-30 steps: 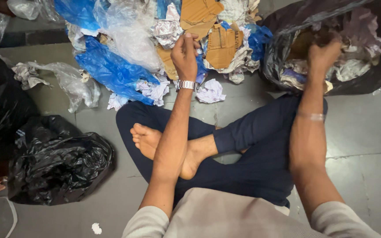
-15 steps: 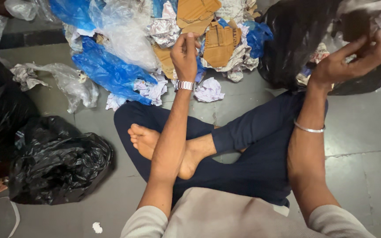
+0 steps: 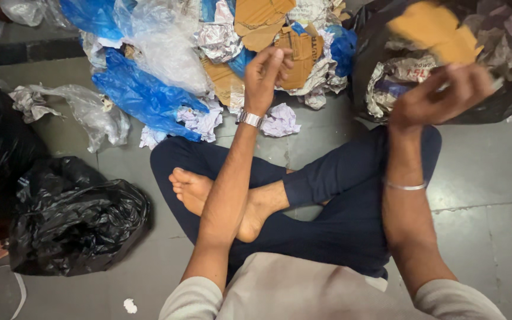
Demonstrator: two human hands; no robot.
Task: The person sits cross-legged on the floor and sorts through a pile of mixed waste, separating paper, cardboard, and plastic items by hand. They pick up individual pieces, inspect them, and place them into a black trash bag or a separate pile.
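At the far left edge, a black bin bag (image 3: 78,228) is slumping on the grey floor (image 3: 493,178), with another dark bag pressing in above it, so that side is leaving little room. Just right of these, a strip of bare floor is running up toward a heap of waste (image 3: 173,65): blue plastic sheeting, clear film, crumpled paper and torn brown cardboard, filling the top of the view from edge to edge of the pile.

The person is sitting cross-legged, a bare foot (image 3: 194,189) lying between the forearms. The left hand (image 3: 268,74) is reaching up to the near edge of the heap, fingers curled closed, a wristwatch on the wrist; whether it is gripping anything I cannot tell. A crumpled white paper ball (image 3: 280,121) is lying just beside that wrist.

Further right, the right hand (image 3: 440,95) is hovering blurred at the mouth of an open black sack (image 3: 505,101), fingers partly curled, and a piece of brown cardboard (image 3: 431,29) is sitting blurred just above the fingertips; whether they are touching it is unclear. Open floor is stretching to the right edge.
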